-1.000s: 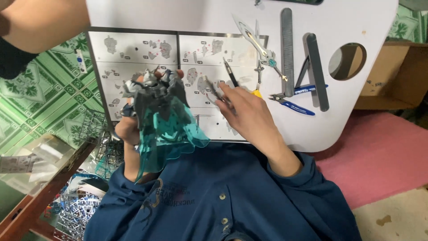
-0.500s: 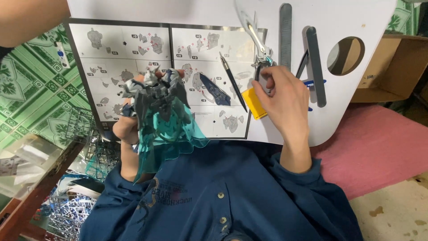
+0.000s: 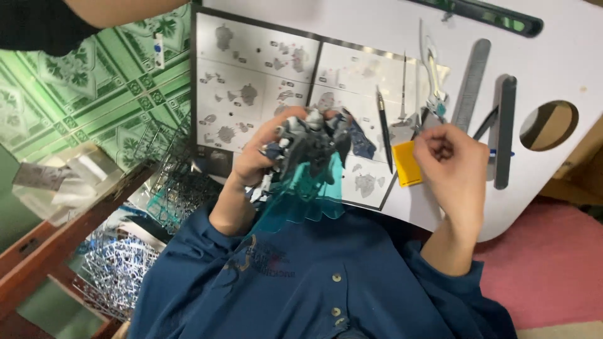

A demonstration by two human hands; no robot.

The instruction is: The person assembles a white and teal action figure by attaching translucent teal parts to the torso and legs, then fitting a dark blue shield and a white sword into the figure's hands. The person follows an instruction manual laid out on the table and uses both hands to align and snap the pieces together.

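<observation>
Two hands work over a white worktop point(image 3: 565, 37) that fills the upper right of the view, its near edge curving back toward the person's blue shirt point(image 3: 314, 276). An open instruction sheet point(image 3: 264, 69) with grey diagrams covers the worktop's left half, reaching its left edge.

The left hand point(image 3: 254, 160) rises from the lap with the forearm upright and the wrist bent inward. Its fingers are closed around a grey and dark blue model figure point(image 3: 308, 141), gripping it from the left side. The figure sits above the sheet's near edge, and a translucent teal cape-like part point(image 3: 304, 191) hangs from it over the shirt.

The right hand point(image 3: 452, 163) is raised above the worktop's near edge, forearm angled up from the lower right. Its fingers are curled in toward the thumb as if pinching something, but whatever sits between the fingertips is too small to make out.

Just left of that hand lies a yellow block point(image 3: 407, 164), partly covered by the knuckles. A black pen-shaped tool point(image 3: 384, 129) lies on the sheet beside it. Further toward the far right edge rest a grey file point(image 3: 471, 78) and a dark stick point(image 3: 504, 125), beside a round hole point(image 3: 549, 124) in the worktop.

Another person's bare arm point(image 3: 119, 9) is cut off at the top left corner. Plastic part frames point(image 3: 119, 270) lie blurred at lower left.
</observation>
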